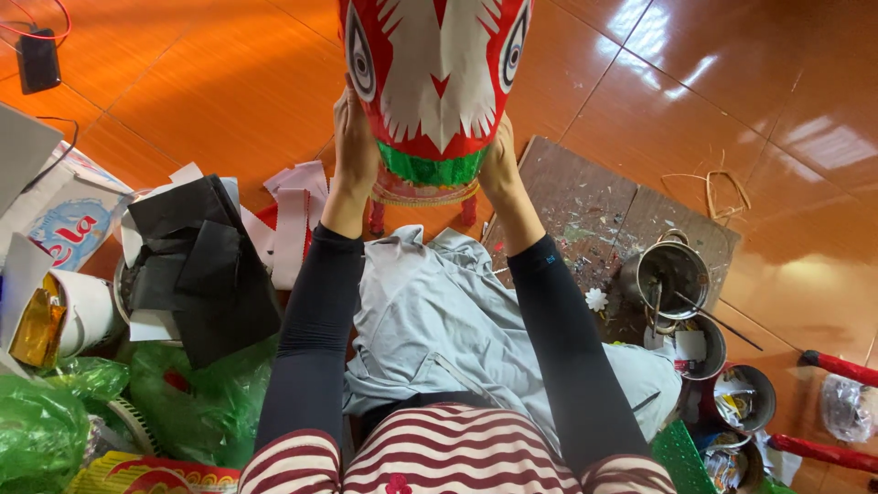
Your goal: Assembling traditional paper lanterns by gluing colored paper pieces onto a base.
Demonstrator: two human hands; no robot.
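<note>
Red-and-white painted mask [434, 78] at 12 o'clock, held up above the orange tiled floor [210, 101]. Left hand [354, 137] pressed flat on its 9 o'clock flank; right hand [497, 160] on its 3 o'clock flank. Fingers [347, 105] wrapped behind the mask, gripping it between both hands. Green foil rim [430, 169] between the wrists. Grey cloth [439, 311] across the lap at 6 o'clock. Metal pot [674, 272] at 4 o'clock.
</note>
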